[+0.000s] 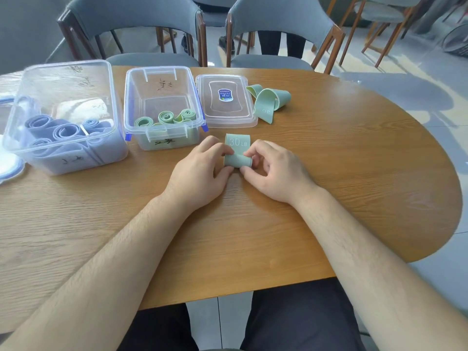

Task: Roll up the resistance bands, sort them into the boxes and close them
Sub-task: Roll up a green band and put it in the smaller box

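Wood-grain table (329, 173) is filling most of the view, with grey chairs (141, 19) standing along its far side. Near the middle, the left hand (202, 173) is curling its fingers and thumb round the left end of a green band (237, 152), and the right hand (273, 171) is pinching the right end between thumb and forefinger. Both hands are gripping it, neither one relaxed.

That band is lying on the table partly rolled. The near part is forming a tight cylinder between the fingers, and the flat far part is showing "30 LB" in pale print. Just beyond it the small clear box (158, 69) is standing uncovered and holding green rolls (166, 117). Its lid (225, 117) is lying flat beside it to the right. A loose green band (272, 97) is sprawling in twisted loops just right of that lid. Further left the large clear box (68, 64) is holding blue bands (63, 131).

The fingertips are covering the roll's ends, so its layers are not showing. Handwritten marks on both boxes are proving too blurred to read. A round blue-and-white object (7, 165) is being cut off by the left edge.
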Available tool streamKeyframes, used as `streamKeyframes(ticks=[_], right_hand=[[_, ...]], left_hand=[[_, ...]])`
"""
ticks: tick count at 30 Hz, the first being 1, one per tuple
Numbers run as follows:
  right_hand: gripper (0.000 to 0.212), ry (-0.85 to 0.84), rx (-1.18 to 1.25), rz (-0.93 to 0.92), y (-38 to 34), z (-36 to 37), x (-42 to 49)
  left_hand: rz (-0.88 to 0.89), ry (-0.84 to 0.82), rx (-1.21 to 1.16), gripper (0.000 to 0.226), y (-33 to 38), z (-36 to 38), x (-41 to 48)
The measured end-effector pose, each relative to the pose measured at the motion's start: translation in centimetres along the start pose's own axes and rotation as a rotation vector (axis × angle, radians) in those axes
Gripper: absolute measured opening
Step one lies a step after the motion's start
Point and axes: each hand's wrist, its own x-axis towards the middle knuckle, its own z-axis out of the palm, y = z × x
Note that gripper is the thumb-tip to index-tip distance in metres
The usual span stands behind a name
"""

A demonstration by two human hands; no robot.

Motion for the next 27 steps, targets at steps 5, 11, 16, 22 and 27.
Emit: streamKeyframes(ticks=[5, 11, 16, 22, 27], right_hand=[[0.018, -0.034, -0.014, -0.019, 0.6, -0.1, 1.5], [0.036, -0.037, 0.065, -0.036, 0.9, -0.1, 1.4], [0.025, 0.006, 0.134, -0.029, 1.4, 0.1, 1.6], [0.017, 0.046, 0.157, -0.022, 1.9, 0.5, 1.8], [0.033, 0.022, 0.049, -0.023, 2.1, 0.6, 1.9]], left_hand=[[-0.001, 0.025, -0.011, 0.025, -0.4, 0.0, 0.8], [0.007, 0.023, 0.01, 0.015, -0.4, 0.1, 0.9], [0.035, 0.084, -0.011, 0.017, -0.5, 0.4, 1.0], [0.066, 0.065, 0.0, 0.03, -0.9, 0.5, 0.9], [0.031, 0.07, 0.047, 0.03, -1.1, 1.1, 1.3]])
